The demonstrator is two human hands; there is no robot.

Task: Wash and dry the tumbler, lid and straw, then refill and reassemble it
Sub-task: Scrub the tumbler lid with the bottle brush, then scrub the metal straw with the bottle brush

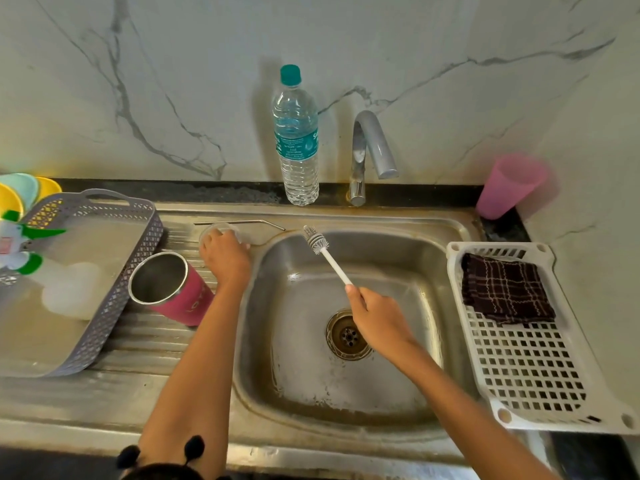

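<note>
Head view. Left hand point(225, 256) at frame centre-left, palm down on the clear lid point(221, 232) lying on the drainboard point(152, 341); fingers curled over it, gripping or only pressing, cannot tell. Metal straw point(239, 223) lies flat just behind the lid, along the back ledge, bent end pointing toward the basin corner. Pink tumbler point(173, 289) stands tilted on the drainboard, open mouth up, steel inside, just left of the left forearm and touching the grey basket point(114, 299) edge. Right hand point(377, 320) closed around the white handle of the bottle brush point(317, 240), held over the sink basin point(346, 386); bristle head points to the upper left, near the basin's back rim. Basin is empty, drain point(348, 336) showing under the right hand. Water bottle point(298, 140) and tap point(367, 157) at the back ledge, upper centre. White rack point(533, 368) with dark checked cloth point(505, 289) on the right edge. Pink cup point(509, 187) upper right, blurred.
</note>
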